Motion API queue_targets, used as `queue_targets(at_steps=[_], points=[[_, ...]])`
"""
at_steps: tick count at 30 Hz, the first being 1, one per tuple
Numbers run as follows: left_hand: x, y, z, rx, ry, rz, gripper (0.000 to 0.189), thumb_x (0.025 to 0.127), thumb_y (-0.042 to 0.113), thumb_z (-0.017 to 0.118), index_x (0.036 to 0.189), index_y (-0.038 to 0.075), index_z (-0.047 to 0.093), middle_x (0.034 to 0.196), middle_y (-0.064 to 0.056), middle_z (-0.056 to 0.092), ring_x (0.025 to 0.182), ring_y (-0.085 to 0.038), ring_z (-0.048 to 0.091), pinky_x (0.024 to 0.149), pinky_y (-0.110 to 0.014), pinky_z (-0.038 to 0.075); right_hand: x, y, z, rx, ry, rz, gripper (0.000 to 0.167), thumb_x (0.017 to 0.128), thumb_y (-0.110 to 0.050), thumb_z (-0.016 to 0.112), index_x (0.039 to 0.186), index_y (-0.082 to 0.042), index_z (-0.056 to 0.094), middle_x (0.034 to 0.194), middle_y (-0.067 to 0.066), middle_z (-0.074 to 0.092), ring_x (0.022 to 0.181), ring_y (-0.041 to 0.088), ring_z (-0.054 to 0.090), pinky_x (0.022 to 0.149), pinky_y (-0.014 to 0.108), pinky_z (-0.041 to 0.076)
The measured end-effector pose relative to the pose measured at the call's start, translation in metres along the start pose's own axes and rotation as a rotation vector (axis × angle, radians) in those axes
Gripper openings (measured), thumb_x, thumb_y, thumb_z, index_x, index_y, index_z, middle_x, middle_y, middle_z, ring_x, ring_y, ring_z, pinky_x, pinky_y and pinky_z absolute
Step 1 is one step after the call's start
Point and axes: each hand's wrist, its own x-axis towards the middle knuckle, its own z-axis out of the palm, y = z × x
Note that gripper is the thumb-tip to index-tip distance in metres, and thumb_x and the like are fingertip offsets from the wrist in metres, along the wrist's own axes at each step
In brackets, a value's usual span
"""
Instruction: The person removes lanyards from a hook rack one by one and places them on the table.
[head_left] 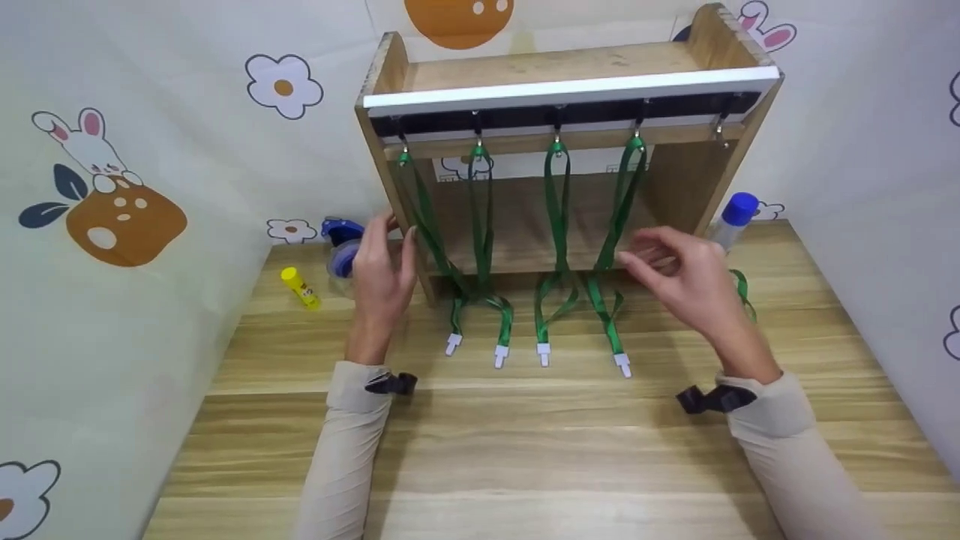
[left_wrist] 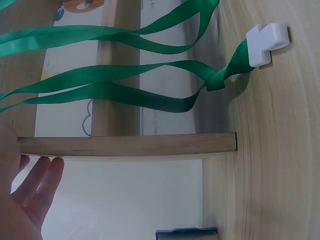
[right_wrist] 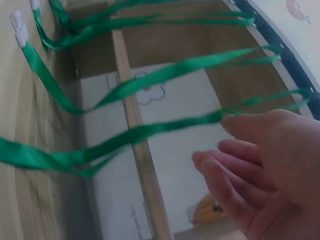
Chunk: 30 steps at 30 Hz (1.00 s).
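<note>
Several green lanyards (head_left: 559,217) with white plastic clips (head_left: 544,354) hang from metal hooks along the front of a small wooden rack (head_left: 574,81). The clip ends lie on the table. My left hand (head_left: 382,266) is at the rack's left side panel (left_wrist: 130,144), thumb in front and fingers reaching around its outer side. Near the rightmost hanging lanyard (right_wrist: 135,134) is my right hand (head_left: 686,277), its fingers relaxed and apart. In the right wrist view the thumb (right_wrist: 247,125) is close to that strap; contact is hard to tell.
Left of the rack are a yellow glue stick (head_left: 300,288) and a blue tape dispenser (head_left: 343,251). A blue-capped bottle (head_left: 739,214) stands at the right. Behind my right hand another green strap (head_left: 741,289) shows on the table. Patterned cloth surrounds the wooden tabletop (head_left: 555,457).
</note>
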Motion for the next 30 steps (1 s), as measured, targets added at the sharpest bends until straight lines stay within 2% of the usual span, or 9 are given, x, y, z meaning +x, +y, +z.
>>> queue_targets(at_steps=[3,8,15,19,24,30], points=[[0.0,0.0,0.0,0.003,0.0,-0.001,0.035,0.112,0.025,0.06,0.135,-0.001,0.064,0.125,-0.019,0.072,0.118,-0.03,0.073,0.096,-0.039,0.066,0.004,-0.006,0.013,0.037,0.054,-0.026,0.046,0.098,-0.035,0.083,0.129,-0.002,0.074,0.109,0.013,0.082,0.091,0.029,0.081,0.074,0.007,0.058],[0.002,0.0,-0.001,0.014,0.004,-0.009,0.035,0.112,0.025,0.06,0.136,-0.001,0.064,0.127,-0.019,0.072,0.119,-0.03,0.073,0.1,-0.039,0.065,0.013,-0.013,0.023,0.067,0.132,-0.039,0.043,0.098,-0.031,0.084,0.126,0.0,0.075,0.102,0.014,0.083,0.085,0.027,0.081,0.074,0.006,0.057],[-0.002,0.0,0.0,0.001,-0.007,-0.019,0.036,0.112,0.027,0.061,0.136,0.0,0.064,0.127,-0.018,0.072,0.119,-0.028,0.073,0.096,-0.038,0.066,0.014,-0.01,0.026,0.087,0.188,-0.035,0.02,0.098,-0.019,0.083,0.111,-0.003,0.082,0.095,0.011,0.083,0.077,0.0,0.07,0.073,0.006,0.056],[-0.004,-0.001,0.001,0.001,0.012,-0.005,0.035,0.112,0.026,0.062,0.134,-0.001,0.065,0.125,-0.019,0.073,0.118,-0.029,0.074,0.094,-0.041,0.067,0.014,-0.011,0.016,0.122,0.248,-0.05,0.015,0.098,-0.013,0.081,0.109,-0.003,0.084,0.096,0.012,0.084,0.077,-0.006,0.069,0.073,0.007,0.058],[-0.002,-0.001,0.001,0.005,0.005,-0.005,0.037,0.113,0.028,0.06,0.135,-0.001,0.064,0.126,-0.018,0.072,0.118,-0.028,0.074,0.095,-0.038,0.067,0.014,-0.017,-0.007,0.176,0.328,-0.06,0.015,0.098,-0.009,0.08,0.112,-0.008,0.085,0.099,0.011,0.084,0.078,0.0,0.073,0.072,0.011,0.06],[-0.002,0.0,0.002,0.0,0.001,-0.016,0.037,0.113,0.028,0.059,0.136,0.0,0.065,0.127,-0.017,0.072,0.12,-0.027,0.073,0.097,-0.036,0.066,0.013,-0.022,-0.035,0.181,0.36,-0.018,0.02,0.1,-0.007,0.076,0.116,-0.012,0.085,0.108,-0.001,0.084,0.083,0.005,0.071,0.074,0.01,0.058]])
